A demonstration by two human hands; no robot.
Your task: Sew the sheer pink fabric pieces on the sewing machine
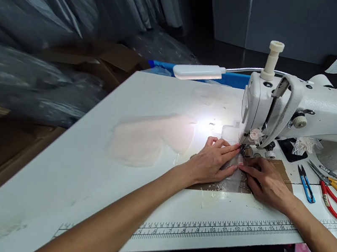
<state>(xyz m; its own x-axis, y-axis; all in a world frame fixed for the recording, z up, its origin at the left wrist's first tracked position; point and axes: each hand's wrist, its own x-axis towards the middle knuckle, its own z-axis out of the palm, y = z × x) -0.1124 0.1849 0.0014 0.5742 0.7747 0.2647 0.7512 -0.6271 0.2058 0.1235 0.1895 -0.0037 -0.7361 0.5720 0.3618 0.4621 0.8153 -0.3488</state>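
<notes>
A strip of sheer white fabric lies under the needle area of a white sewing machine. My left hand rests flat on this fabric with its fingers stretched out, their tips just left of the presser foot. On the other side, my right hand has bent fingers, its index fingertip and thumb closed on the fabric edge in front of the foot. Fingers partly hide the fabric and the needle. Beneath both hands is a brown sheet on the white table.
Blue thread snips and red- and yellow-handled scissors lie right of my right hand. Pale sheer fabric pieces are spread to the left. A lamp shines over the white table. A printed ruler runs along the front edge.
</notes>
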